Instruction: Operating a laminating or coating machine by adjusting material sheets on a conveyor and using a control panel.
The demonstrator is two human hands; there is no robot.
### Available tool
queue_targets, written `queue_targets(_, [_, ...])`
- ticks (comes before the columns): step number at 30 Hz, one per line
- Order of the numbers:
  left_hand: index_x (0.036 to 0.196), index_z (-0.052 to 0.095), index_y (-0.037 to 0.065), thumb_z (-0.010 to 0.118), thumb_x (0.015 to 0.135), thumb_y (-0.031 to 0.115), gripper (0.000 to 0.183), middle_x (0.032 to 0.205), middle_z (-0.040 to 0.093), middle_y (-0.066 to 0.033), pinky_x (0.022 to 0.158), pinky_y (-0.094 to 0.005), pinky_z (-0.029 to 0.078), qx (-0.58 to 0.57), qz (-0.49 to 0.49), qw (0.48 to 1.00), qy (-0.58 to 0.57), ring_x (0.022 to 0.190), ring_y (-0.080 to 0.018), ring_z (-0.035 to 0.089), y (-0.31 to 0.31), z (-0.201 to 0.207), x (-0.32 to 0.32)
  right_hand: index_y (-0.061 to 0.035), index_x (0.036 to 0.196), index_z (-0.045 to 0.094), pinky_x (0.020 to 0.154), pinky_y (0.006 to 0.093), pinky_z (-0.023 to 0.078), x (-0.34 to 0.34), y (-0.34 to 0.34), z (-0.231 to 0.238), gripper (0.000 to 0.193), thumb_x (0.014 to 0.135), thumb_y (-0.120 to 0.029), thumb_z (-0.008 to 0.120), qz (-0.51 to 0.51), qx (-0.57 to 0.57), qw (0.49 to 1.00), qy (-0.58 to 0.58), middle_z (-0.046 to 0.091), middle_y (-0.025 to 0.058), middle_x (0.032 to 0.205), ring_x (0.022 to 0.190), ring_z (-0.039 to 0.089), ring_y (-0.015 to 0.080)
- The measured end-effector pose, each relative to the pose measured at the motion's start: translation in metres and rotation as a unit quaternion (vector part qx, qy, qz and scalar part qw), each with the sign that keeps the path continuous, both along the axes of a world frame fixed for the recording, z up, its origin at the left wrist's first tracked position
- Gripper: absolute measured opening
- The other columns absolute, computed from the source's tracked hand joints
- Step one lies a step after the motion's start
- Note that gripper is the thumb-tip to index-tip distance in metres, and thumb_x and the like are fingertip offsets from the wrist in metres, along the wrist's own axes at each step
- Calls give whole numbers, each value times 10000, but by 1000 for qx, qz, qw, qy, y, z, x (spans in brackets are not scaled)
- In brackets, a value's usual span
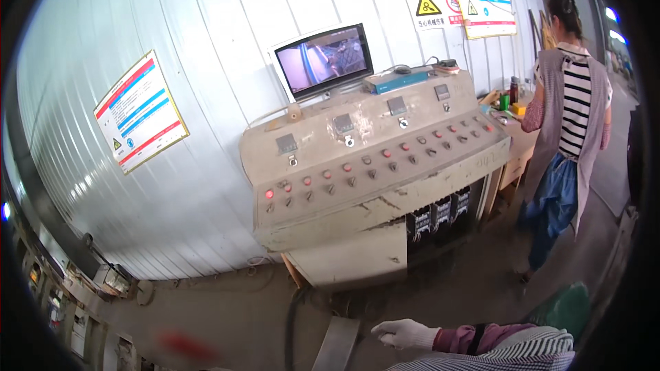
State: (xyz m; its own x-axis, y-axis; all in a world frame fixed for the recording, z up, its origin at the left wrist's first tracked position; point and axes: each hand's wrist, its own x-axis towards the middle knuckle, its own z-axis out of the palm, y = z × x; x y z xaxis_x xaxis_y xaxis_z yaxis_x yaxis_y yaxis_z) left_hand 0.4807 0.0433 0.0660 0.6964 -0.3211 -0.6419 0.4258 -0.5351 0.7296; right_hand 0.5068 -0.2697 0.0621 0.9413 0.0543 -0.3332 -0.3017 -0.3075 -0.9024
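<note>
My right hand [407, 334], in a white knit glove, is low in the picture, right of centre. A purple sleeve with a dark band covers its forearm, which comes in from the lower right. The fingers are loosely bent and partly apart, and I see nothing in them. Nearest to it is a flat grey metal piece [337, 343], just left of the fingertips and apart from them. Farther ahead stands a worn beige control console [375, 185] with rows of buttons and knobs; one red button [269, 194] is lit. My left hand is out of view.
A monitor [323, 62] sits behind the console against a corrugated metal wall [206, 41]. Another person [570, 96] stands at the right, beside a wooden desk [515, 165]. A dark hose [292, 330] runs along the floor. A red blurred thing [189, 345] lies low at left.
</note>
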Motion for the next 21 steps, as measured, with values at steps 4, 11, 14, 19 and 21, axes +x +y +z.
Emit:
queue_targets(4, [1357, 472, 5, 565, 940, 210, 474, 1301, 548, -186, 1025, -364, 399, 19, -24, 999, 28, 1214, -276, 521, -22, 32, 27, -126, 1203, 635, 930, 359, 489, 15, -28, -17, 400, 925, -389, 517, 25, -151, 988, -17, 679, 132, 1101, 1004, 652, 284])
queue_targets(11, [1361, 463, -3, 562, 940, 205, 480, 1314, 536, -196, 1044, -377, 384, 25, -58, 997, 53, 1235, -297, 506, -68, 36, 109, -111, 1085, 680, 894, 445, 491, -30, -122, -138, 419, 881, -414, 474, -4, -318, 933, 166, 679, 150, 1063, 1023, 629, 351])
queue_targets(14, [1345, 477, 1, 559, 942, 217, 465, 1292, 547, -196, 1029, -379, 392, 4, -54, 997, 48, 1215, -300, 517, -99, 12, 157, -126, 1008, 699, 835, 498, 512, -67, -155, -207, 366, 884, -399, 489, -6, -336, 910, 241, 690, 138, 1035, 1012, 645, 349])
queue_targets(19, [1319, 501, 8, 552, 946, 237, 441, 1256, 564, -195, 1005, -382, 405, -18, -38, 998, 39, 1182, -304, 534, -174, -39, 252, -88, 1037, 701, 862, 467, 477, -29, -204, -211, 379, 844, -392, 581, -24, -268, 912, 309, 675, 187, 1068, 1029, 623, 391])
queue_targets(21, [1308, 510, 11, 550, 948, 246, 432, 1242, 571, -194, 995, -383, 411, 22, -22, 998, 46, 1169, -306, 541, -230, -50, 295, -90, 1025, 709, 852, 468, 481, 17, -242, -214, 375, 853, -396, 575, -33, -199, 929, 310, 677, 194, 1054, 1023, 622, 388])
